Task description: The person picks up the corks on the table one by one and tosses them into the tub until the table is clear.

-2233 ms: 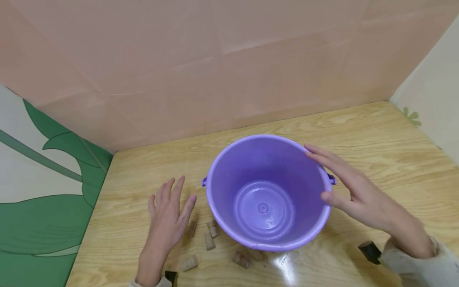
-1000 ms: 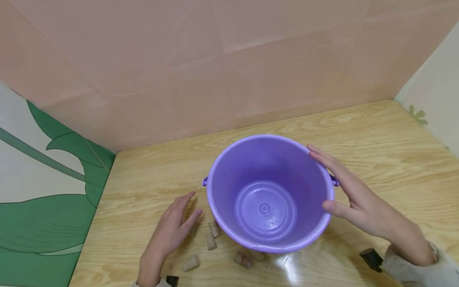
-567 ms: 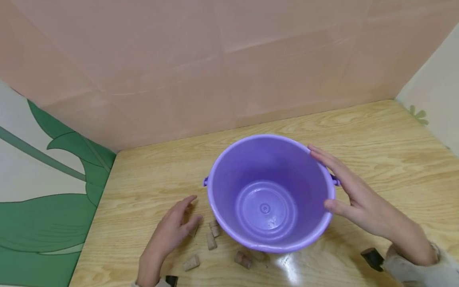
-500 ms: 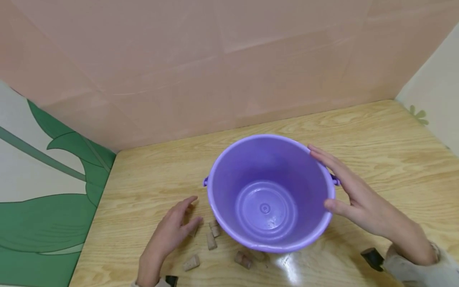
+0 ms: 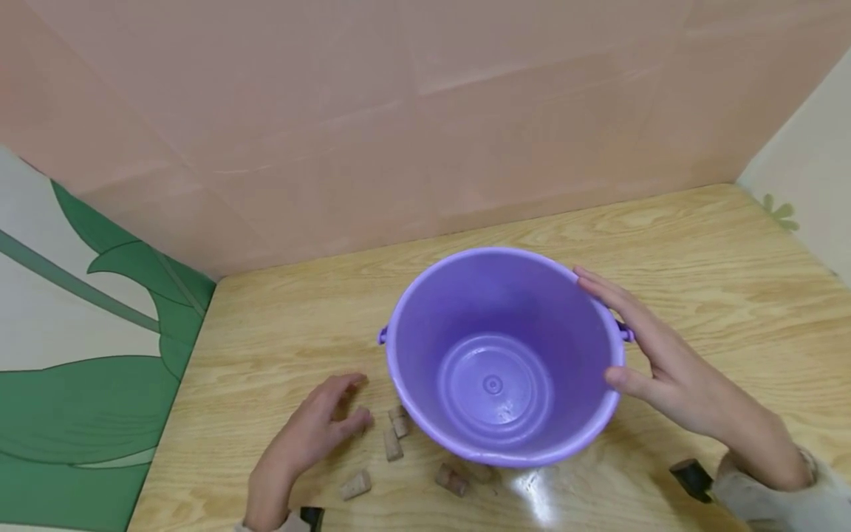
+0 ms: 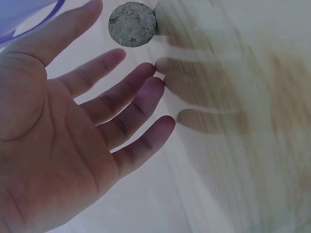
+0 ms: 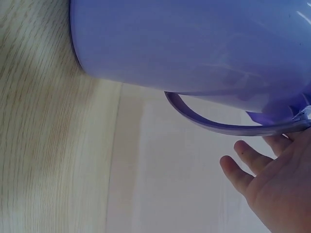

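Observation:
A purple bucket [image 5: 495, 303] stands on the wooden table in the head view; nothing lies inside it. My right hand [image 5: 678, 373] rests at its right rim, thumb and forefinger touching the edge and fairly straight. In the right wrist view, the bucket's handle [image 7: 218, 127] hangs beside the outstretched fingers. Left of the bucket, my left hand [image 5: 302, 436] is low over the table with loosely bent, spread fingers. The left wrist view has a cork [image 6: 132, 24] between thumb and forefinger, apart from both. More corks [image 5: 392, 445] lie between this hand and the bucket.
Nearer the front edge are another cork [image 5: 355, 485] and a darker-ended cork [image 5: 451, 479] by the bucket's base. A pinkish sheet [image 5: 319, 133] rises behind the table [image 5: 286, 310]. A panel with green leaves [image 5: 86, 414] borders the left, a pale wall [image 5: 818, 170] the right.
My left hand has come down and its raised, spread fingers have bent toward the table beside the corks. My right hand stays at the bucket's rim.

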Available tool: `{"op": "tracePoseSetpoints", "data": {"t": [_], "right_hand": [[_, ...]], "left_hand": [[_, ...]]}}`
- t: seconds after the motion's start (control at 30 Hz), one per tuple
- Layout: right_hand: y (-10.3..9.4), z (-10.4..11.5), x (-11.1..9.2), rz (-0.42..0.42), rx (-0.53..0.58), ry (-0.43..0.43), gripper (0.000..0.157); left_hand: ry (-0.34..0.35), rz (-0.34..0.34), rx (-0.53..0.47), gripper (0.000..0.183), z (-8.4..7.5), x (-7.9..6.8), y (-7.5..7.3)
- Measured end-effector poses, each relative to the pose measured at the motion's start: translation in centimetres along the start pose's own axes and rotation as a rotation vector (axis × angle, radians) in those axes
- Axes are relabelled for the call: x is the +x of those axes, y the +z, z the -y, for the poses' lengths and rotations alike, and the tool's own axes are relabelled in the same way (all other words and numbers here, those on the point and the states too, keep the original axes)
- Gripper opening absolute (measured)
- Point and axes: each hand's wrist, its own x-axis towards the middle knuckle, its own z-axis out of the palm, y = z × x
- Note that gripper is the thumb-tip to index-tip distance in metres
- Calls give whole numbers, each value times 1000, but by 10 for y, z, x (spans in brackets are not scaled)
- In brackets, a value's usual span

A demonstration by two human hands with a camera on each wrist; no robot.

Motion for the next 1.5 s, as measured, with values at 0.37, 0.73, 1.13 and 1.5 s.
{"op": "tracePoseSetpoints", "data": {"t": [0.37,0.73,1.13,1.5], "right_hand": [[1,0,1,-15,-10,-4,77],[2,-1,1,-16,-10,-12,77],[1,-1,1,-15,-6,-16,78],[1,1,1,0,-34,14,78]], "left_hand": [[-1,67,36,54,4,-2,-4],[-30,113,92,37,2,0,-7],[11,103,114,33,3,-1,-5],[27,129,99,34,1,-3,-5]]}}
